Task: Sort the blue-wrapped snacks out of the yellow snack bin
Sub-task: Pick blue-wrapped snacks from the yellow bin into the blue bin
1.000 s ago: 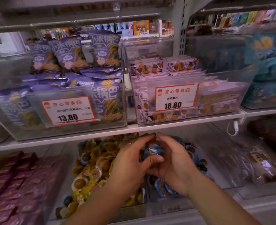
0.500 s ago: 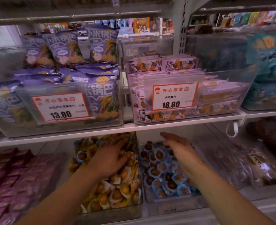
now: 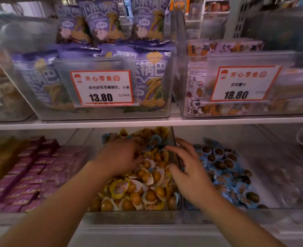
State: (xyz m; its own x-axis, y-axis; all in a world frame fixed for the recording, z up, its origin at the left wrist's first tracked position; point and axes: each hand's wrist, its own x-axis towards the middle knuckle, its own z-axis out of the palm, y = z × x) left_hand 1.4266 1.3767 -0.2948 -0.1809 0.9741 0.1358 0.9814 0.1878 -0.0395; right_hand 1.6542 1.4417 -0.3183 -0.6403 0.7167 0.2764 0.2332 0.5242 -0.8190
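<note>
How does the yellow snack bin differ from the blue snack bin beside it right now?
The yellow snack bin holds mostly yellow-wrapped pieces with a few blue ones near its back; the blue snack bin shows only blue wrappers. The yellow bin looks heaped; the blue bin's pile sits lower. The left hand digs in the yellow bin; the right hand hovers over the divider. Both are clear bins on one shelf.

Two bins sit side by side on the lower shelf (image 3: 147, 234): the snack bin (image 3: 129, 217) left, the neighbouring bin (image 3: 236, 214) right, flat boxes (image 3: 28, 168) further left.
</note>
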